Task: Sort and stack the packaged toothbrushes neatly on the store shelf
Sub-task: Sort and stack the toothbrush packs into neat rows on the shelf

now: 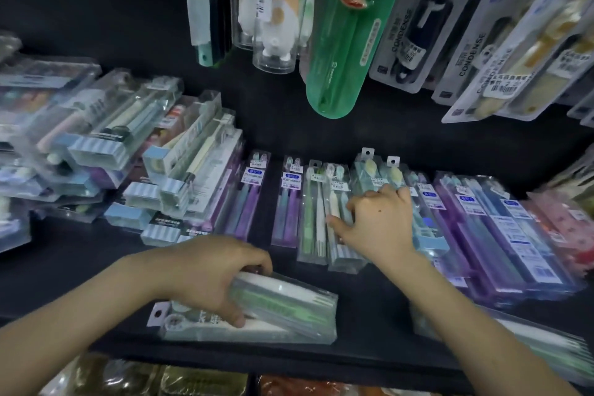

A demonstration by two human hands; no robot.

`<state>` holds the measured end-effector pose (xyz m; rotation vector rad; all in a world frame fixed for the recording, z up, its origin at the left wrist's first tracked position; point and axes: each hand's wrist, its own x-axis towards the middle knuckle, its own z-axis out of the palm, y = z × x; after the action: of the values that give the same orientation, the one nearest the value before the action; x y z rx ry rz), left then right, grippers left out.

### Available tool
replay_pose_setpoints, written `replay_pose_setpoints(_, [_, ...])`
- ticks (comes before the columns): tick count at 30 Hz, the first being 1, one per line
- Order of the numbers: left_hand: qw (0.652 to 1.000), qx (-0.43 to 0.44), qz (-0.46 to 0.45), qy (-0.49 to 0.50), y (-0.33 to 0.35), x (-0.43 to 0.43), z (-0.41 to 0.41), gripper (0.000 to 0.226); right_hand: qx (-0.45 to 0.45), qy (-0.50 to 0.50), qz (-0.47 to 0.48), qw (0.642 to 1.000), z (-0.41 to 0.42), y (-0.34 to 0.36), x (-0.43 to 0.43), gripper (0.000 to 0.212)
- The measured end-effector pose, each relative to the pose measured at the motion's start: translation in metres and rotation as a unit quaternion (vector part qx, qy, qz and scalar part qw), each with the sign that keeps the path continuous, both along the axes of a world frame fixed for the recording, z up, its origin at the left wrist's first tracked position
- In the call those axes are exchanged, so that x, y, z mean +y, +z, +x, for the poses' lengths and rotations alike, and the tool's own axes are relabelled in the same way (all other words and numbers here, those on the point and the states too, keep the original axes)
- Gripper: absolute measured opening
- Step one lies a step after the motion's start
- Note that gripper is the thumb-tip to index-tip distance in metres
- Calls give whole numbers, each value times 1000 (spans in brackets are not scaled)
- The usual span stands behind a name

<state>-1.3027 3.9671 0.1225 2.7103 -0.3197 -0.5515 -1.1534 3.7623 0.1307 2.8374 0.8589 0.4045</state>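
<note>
The left hand (pixel 212 276), low and left of centre in the frame, is closed with fingers and thumb curled around a clear toothbrush pack (pixel 289 302) holding green and white brushes. That pack lies crosswise over a second clear pack (pixel 193 328) at the front edge of the dark shelf (pixel 80 264). The right hand (pixel 376 222), at the centre of the frame, is spread over the row of packs lying side by side. Its thumb is stretched left against a striped-bottomed pack (pixel 340 254) of cream and pale blue brushes, and its bent fingers rest on the teal packs (pixel 373 170) behind. Whether it actually grips one I cannot tell. To the right of that hand lie purple packs (pixel 482 235), overlapping one another. At the left of the frame a loose heap of clear boxes (pixel 128 145) is piled at odd angles. Across the top hang a green case (pixel 340 51) bearing a monkey face and grey carded packs (pixel 408 26). Blurred goods (pixel 160 379) show along the bottom edge below the shelf.
</note>
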Motion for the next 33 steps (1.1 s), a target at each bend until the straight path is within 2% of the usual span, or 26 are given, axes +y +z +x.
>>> replay_pose_setpoints(8, [1000,1,-10,11,5,1,3,67,29,6,-63,998,-4,10,8,61])
replay_pose_setpoints(11, [998,-11,-27,47,6,5,-1,68,49,-17,10,999,-11,10,14,44])
replay_pose_setpoints(13, [993,-14,-72,90,4,8,-5,65,37,-35,71,996,-15,9,13,35])
replay_pose_setpoints(19, [987,-35,-93,129,-7,-1,-9,59,60,-31,308,949,-33,19,-14,39])
replay_pose_setpoints(22, [986,-63,-58,140,-11,-6,-7,60,86,-13,333,939,-40,24,-35,37])
replay_pose_setpoints(27, [988,-114,47,91,-8,-13,-5,61,115,26,357,927,-53,24,-62,35])
replay_pose_setpoints(31, [990,-97,64,76,-10,-18,-7,65,122,63,359,923,-62,22,-79,35])
replay_pose_setpoints(33, [991,-91,51,81,-8,-20,-11,75,141,71,358,920,-65,23,-85,35])
